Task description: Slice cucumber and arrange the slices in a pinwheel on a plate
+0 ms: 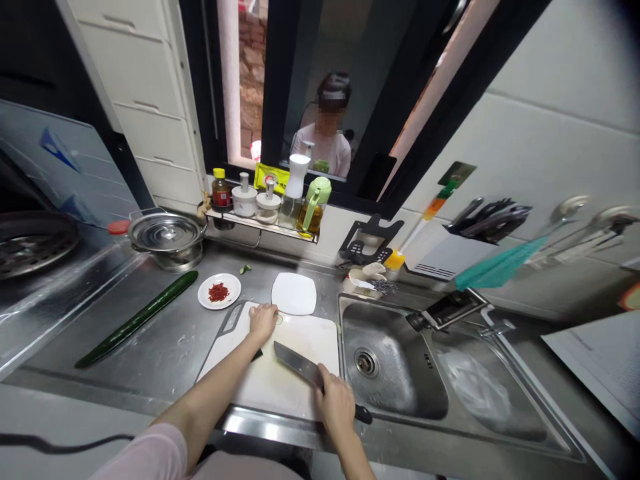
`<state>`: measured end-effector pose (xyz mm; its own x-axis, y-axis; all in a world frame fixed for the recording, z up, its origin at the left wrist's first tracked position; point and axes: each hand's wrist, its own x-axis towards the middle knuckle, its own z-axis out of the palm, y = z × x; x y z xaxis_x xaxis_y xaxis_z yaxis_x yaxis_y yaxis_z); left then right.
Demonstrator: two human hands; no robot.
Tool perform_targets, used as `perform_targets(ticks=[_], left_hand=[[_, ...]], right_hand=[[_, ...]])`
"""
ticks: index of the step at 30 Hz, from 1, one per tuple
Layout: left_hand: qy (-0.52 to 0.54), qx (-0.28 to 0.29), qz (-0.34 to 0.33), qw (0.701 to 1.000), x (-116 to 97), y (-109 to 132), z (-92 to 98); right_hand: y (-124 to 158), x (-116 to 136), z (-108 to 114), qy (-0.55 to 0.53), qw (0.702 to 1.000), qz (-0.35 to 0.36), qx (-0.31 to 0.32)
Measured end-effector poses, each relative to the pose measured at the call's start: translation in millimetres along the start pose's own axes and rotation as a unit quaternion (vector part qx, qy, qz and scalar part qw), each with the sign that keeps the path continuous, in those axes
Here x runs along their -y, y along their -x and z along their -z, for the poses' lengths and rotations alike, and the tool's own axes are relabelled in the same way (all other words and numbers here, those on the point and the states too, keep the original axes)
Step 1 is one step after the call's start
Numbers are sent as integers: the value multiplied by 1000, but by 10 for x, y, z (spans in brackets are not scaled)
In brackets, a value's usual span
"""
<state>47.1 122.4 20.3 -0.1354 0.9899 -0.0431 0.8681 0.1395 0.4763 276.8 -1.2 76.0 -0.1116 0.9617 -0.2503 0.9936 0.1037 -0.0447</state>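
Observation:
My right hand is wrapped round the black handle of a kitchen knife. Its blade points left and away from me over the white cutting board. At the board's far side, close to a white square plate, my left hand has its fingers bent together; what they hold, if anything, is hidden. A small pale green slice shows beside its fingertips. Partly behind my left forearm, a dark green piece lies on the board.
Left of the board are a whole cucumber and a round plate of chopped red pieces. A lidded steel pot stands behind them. The sink adjoins the board's right side. A condiment rack hangs at the back.

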Motion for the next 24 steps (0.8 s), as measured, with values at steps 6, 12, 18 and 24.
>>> perform_targets(ticks=[6,12,18,24], left_hand=[[75,-63,51,994,-36,128,58],[91,-144,19,985,95,657,-48],[44,-162,-36,985,319,1081,-161],[18,-141,-76,987,447,1237,-191]], right_hand=[[-20,16,-76,-26,1000,2,-8],[-66,-1,-122,-46,999,0,-18],[-67,46,-108,-51,999,-1,-7],[-30,115,-62,-48,999,-2,0]])
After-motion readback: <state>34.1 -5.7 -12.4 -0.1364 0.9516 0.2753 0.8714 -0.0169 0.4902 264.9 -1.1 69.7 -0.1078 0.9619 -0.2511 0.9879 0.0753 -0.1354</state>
